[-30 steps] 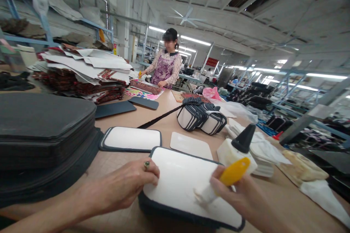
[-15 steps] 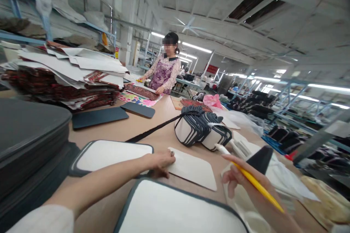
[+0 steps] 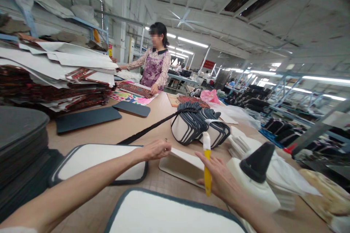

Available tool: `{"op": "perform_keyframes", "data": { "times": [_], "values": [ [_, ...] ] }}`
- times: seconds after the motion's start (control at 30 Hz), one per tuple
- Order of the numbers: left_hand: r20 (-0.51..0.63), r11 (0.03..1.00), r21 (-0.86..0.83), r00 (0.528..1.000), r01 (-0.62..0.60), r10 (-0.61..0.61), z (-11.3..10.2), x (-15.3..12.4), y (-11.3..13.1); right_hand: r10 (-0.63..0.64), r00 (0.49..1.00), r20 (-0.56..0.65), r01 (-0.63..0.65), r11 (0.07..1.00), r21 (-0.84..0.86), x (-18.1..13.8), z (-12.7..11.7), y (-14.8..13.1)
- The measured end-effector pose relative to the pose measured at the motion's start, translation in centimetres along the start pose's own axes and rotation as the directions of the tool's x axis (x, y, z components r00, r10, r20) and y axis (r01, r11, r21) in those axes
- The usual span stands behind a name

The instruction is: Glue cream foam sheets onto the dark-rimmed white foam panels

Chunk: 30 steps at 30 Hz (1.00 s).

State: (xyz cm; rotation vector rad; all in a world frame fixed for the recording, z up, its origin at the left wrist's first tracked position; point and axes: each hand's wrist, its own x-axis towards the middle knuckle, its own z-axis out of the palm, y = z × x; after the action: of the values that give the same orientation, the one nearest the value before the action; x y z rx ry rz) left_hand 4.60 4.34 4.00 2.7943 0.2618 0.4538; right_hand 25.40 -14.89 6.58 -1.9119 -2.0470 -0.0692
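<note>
My left hand (image 3: 157,149) is closed on the far left corner of a cream-white board (image 3: 182,169) with rounded corners, whose far edge is raised off the table. At the board's right end is my right hand (image 3: 218,176), with a yellow-handled brush (image 3: 207,174) held by the thumb, its white tip upward. Whether the right fingers also grip the board is hard to see. Nearest me lies a white panel with dark grey edging (image 3: 175,213). A similar edged panel (image 3: 101,162) rests under my left forearm.
A white container with a black cone top (image 3: 257,164) stands right of my right hand. Behind the board sits a strapped bundle of edged pieces (image 3: 188,123). Dark stacked panels (image 3: 22,145) rise at left. Across the table, a person (image 3: 155,62) stands by patterned fabric (image 3: 136,93).
The white board's far edge has come up off the table. My right hand has moved left to the board, and the brush has turned upright. The person opposite has reached toward the stack.
</note>
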Motion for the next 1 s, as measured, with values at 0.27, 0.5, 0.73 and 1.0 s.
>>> {"op": "perform_keyframes", "data": {
  "times": [0.27,0.5,0.73,1.0],
  "values": [
    [-0.558,0.994,-0.103,0.825,0.039,-0.09,-14.0,-3.7,8.4,0.183,0.912,-0.368,-0.135,0.979,0.154,-0.7,-6.8,-3.2],
    [-0.363,0.748,-0.663,0.863,0.025,-0.35,-17.1,-9.3,15.5,0.538,0.754,-0.378,-0.273,0.779,0.564,-6.3,-12.5,-8.7],
    [-0.157,0.642,-0.752,0.906,0.148,-0.392,-11.7,-14.8,17.4,0.683,0.696,-0.22,-0.511,0.687,0.516,-12.4,-10.3,-10.2],
    [-0.096,0.779,-0.523,0.884,0.346,-0.458,-8.0,-17.1,18.2,0.666,0.719,-0.198,-0.558,0.724,0.406,-14.1,-5.7,-9.0]
  ]
}}
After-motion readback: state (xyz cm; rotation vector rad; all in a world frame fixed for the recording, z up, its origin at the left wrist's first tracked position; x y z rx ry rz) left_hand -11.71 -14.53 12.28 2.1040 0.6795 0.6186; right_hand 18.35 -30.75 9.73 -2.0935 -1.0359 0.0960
